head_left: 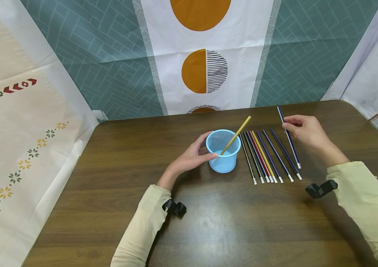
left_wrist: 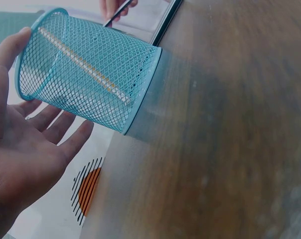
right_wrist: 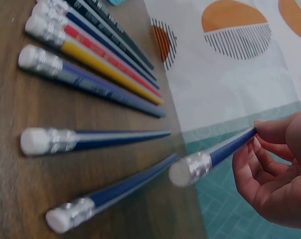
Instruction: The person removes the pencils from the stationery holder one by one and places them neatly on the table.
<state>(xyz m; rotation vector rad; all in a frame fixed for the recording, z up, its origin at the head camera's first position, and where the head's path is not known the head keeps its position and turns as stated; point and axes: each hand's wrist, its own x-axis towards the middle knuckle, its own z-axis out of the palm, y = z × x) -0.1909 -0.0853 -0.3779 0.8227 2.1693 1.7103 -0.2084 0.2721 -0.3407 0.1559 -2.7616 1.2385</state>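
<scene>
A light-blue mesh pencil cup (head_left: 222, 163) stands upright on the table, with one yellow pencil (head_left: 239, 132) leaning inside it. My left hand (head_left: 194, 155) holds the cup from its left side, thumb at the rim and fingers round the back. My right hand (head_left: 304, 129) pinches a dark blue pencil (head_left: 289, 139) between thumb and fingertips. In the right wrist view this pencil's white eraser end (right_wrist: 190, 169) points toward the camera, raised off the table. A row of pencils (right_wrist: 110, 94) in black, red, yellow and blue lies between the cup and my right hand, erasers toward me.
The brown wooden table (head_left: 125, 222) has its far edge just behind the cup and pencils. A patterned cloth (head_left: 115, 55) hangs beyond that edge. Each wrist carries a small black camera mount (head_left: 321, 189).
</scene>
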